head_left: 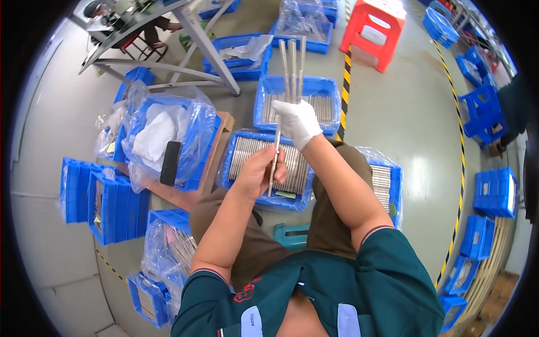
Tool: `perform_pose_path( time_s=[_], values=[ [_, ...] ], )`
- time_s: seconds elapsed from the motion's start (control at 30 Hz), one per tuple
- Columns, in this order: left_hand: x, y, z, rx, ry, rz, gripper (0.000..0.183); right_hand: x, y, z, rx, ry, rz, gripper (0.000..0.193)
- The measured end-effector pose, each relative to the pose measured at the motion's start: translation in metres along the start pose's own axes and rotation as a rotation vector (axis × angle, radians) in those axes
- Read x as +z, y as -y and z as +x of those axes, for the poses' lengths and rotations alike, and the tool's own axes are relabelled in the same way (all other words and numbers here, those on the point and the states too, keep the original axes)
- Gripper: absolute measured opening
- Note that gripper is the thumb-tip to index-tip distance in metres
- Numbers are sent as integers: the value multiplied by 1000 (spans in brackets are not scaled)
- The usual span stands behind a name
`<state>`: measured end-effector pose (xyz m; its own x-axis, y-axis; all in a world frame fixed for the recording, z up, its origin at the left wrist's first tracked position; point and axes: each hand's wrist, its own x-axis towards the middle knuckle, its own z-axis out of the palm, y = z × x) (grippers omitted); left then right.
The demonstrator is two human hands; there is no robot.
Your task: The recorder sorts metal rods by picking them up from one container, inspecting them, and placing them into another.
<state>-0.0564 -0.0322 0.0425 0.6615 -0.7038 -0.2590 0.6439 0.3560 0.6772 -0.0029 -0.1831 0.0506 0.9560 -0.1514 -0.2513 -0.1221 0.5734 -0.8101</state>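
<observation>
Grey metal rods (293,62), a small bundle of long thin bars, stand nearly upright in the upper middle of the frame, their long axis running from the hands up toward the top edge and fanning slightly at the far ends. The right hand (297,121), in a white glove, has its fingers wrapped tight around the bundle's lower part, so the rods rise straight out of its grip. Just below and a little to the left, the bare left hand (259,171) pinches a single thin rod (273,163) between thumb and fingers, curled close; that rod runs upright too, its top end reaching to the gloved hand. Both hands hover over a blue plastic bin (233,168) lined with clear film and filled with rows of the same rods, with a similar blue bin (264,92) just beyond it. More blue crates (106,205) sit on the grey floor (404,112) at centre left, and a red plastic stool (373,28) stands at the upper right.
</observation>
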Motion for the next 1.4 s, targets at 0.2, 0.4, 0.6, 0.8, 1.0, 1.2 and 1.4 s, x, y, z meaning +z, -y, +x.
perform_pose_path(
  time_s=[0.2, 0.4, 0.6, 0.8, 1.0, 1.2, 1.4],
  values=[
    [14, -5, -3, -7, 37, 12, 33, 1, 17, -8, 55, 64, 116, 19],
    [10, -12, -10, 8, -12, 116, 35, -7, 27, 2, 11, 57, 116, 18],
    [-10, -14, -29, -190, 103, 440, 29, -48, 57, 43, -49, -66, 264, 26],
    [-31, -12, -7, 129, 100, -129, 31, -11, 16, 8, 57, -26, 28, 24],
    [-18, -16, 5, 28, 220, 91, 31, 4, -20, -7, -54, 219, -449, 26],
    [-14, -28, -8, 12, -107, 478, 27, 11, -11, -21, -285, 179, -944, 37],
    [-60, -56, -3, 451, -442, -92, 19, 3, -15, -31, -38, 265, -810, 27]
  ],
)
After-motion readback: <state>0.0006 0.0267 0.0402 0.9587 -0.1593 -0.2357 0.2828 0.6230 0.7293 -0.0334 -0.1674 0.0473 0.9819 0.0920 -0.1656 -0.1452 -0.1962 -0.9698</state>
